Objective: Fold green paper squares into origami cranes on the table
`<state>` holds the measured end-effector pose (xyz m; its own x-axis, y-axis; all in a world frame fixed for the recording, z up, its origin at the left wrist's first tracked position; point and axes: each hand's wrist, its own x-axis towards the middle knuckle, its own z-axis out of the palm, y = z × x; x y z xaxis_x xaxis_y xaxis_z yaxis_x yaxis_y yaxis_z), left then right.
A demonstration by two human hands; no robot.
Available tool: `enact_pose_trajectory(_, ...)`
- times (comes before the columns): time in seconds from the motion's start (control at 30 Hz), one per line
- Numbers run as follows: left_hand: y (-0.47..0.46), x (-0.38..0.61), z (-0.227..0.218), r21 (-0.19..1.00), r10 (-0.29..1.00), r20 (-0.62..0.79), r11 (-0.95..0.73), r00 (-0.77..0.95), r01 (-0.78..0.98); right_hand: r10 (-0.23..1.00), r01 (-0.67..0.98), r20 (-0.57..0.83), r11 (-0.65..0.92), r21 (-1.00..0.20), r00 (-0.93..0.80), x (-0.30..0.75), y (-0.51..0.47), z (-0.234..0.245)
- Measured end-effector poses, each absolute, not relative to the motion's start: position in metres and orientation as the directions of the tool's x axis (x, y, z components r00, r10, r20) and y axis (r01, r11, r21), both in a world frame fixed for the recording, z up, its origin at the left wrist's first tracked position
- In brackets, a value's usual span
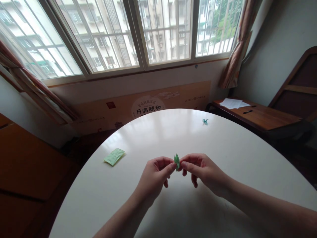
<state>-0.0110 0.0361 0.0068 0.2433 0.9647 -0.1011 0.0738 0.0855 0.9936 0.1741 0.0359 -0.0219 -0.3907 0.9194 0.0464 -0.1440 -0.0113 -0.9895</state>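
A small piece of folded green paper (176, 159), with pointed ends at top and bottom, is held up above the white table (153, 132). My left hand (158, 170) pinches its left side between thumb and forefinger. From the other side my right hand (199, 167) grips its right edge, also with thumb and forefinger, while the lower fingers hang curled. The fingertips cover part of the folds. To the left on the tabletop lies a flat, creased, light green paper rectangle (114, 156). A tiny teal folded paper bird (205, 122) stands near the far edge.
Beyond the table's far edge are a printed cardboard panel (170, 99) and barred windows (165, 33). A wooden chair or bench (267, 112) at the right bears white sheets (234, 103) and small dark items. An orange-brown cabinet (24, 158) stands at the left.
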Motion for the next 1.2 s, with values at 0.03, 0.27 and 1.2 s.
enact_pose_trajectory(0.03,0.036,-0.01,0.008,0.993,0.964,-0.111,0.098,0.241,0.063,0.918,-0.161,0.05,-0.015,-0.987,-0.394,0.175,0.036,-0.022)
enact_pose_trajectory(0.27,0.034,-0.008,0.006,0.995,0.964,-0.098,0.096,0.248,0.018,0.922,-0.2,0.067,-0.011,-0.98,-0.381,0.174,0.036,-0.023)
enact_pose_trajectory(1.2,0.029,-0.01,0.0,0.906,0.917,0.352,-0.384,0.187,0.176,0.948,-0.019,0.206,0.207,-0.978,-0.244,0.171,0.028,-0.02)
